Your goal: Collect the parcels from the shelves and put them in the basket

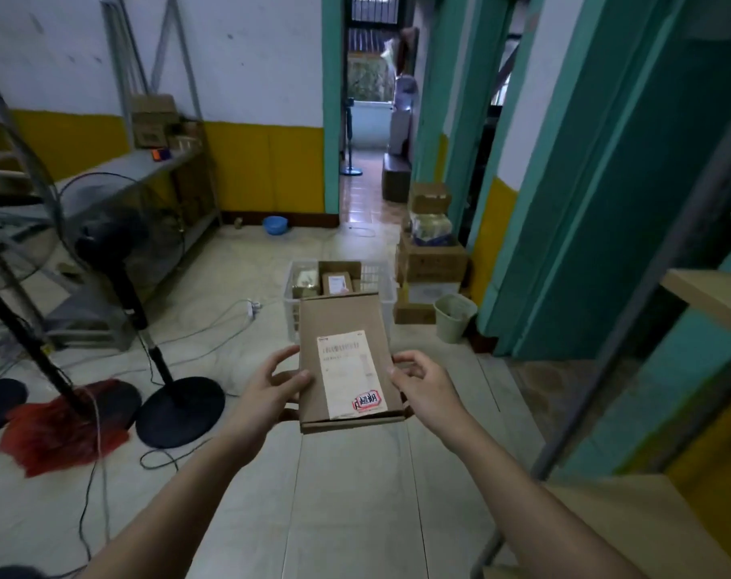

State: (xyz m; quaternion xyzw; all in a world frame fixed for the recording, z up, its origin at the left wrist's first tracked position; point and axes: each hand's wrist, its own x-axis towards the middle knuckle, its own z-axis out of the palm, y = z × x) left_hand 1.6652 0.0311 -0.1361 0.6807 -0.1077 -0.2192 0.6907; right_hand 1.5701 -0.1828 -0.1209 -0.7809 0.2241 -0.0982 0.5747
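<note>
I hold a flat cardboard parcel [345, 361] out in front of me with both hands, label side up. My left hand [271, 388] grips its left edge, thumb on top and fingers [286, 356] curled around the side. My right hand [428, 388] pinches the right edge. Beyond my fingers, on the floor [347, 495], stands the white basket [388, 300] with a few parcels already inside, partly hidden behind the one I carry.

Two bare forearms, left hand [271, 390] and right hand [428, 388] ungloved, ringless.
</note>
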